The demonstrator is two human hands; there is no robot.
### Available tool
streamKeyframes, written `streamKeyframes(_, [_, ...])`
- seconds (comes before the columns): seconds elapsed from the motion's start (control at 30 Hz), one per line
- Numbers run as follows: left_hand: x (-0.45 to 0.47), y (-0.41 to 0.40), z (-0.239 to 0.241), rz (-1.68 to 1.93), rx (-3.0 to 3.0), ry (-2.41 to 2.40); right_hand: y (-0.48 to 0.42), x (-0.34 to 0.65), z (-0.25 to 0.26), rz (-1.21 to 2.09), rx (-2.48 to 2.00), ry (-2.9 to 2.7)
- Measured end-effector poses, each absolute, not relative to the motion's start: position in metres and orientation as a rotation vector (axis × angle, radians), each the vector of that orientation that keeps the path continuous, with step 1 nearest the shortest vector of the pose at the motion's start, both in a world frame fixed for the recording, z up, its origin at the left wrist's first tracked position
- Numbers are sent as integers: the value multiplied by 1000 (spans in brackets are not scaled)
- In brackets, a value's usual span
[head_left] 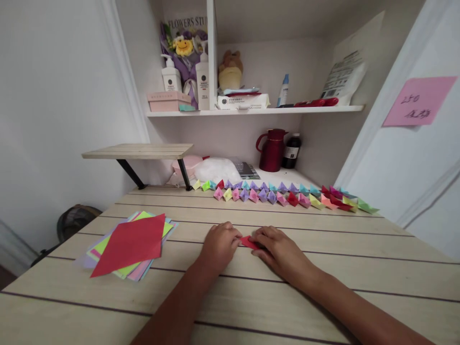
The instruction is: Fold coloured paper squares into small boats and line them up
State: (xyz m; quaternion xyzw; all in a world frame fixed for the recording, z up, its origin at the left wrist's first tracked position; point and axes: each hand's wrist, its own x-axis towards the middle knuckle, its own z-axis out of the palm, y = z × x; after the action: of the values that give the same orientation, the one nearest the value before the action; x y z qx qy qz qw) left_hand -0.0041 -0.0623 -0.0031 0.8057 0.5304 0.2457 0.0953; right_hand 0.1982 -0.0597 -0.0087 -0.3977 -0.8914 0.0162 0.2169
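A small folded red paper piece (248,242) lies on the wooden table (323,268), pinched between both hands. My left hand (220,243) is curled, its fingertips pressing the paper's left end. My right hand (278,247) rests over the paper's right part, fingers bent down on it. Most of the paper is hidden under the fingers. To the left lies a stack of coloured paper sheets (131,245) with a red sheet on top.
Two rows of several small folded paper shapes (280,194) in many colours run along the table's far edge. Behind them stand a red jug (272,149), a dark bottle (292,151) and a white bag (216,170). A small raised shelf (138,151) is at back left.
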Motion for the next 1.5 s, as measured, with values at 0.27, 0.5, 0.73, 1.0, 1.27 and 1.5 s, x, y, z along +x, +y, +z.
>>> streamKeyframes(0.27, [13, -57, -13, 1006, 2094, 1486, -65, 189, -7, -152, -1152, -2470])
streamKeyframes(0.5, [10, -61, -9, 1179, 1850, 1422, -62, 189, -9, -190, -1176, -2415])
streamKeyframes(0.73, [23, -65, -14, 1010, 2056, 1627, -49, 199, -6, 252, -1262, -2163])
streamKeyframes(1.0, [40, -63, -15, 1100, 2041, 1482, -52, 199, -1, 685, -1184, -1999])
streamKeyframes(1.27, [38, -60, -12, 1176, 1732, 1392, -53, 203, 4, 1127, -1057, -1889])
streamKeyframes(1.5, [35, -68, -1, 1193, 1515, 1131, -55, 196, 5, 1371, -1014, -1419])
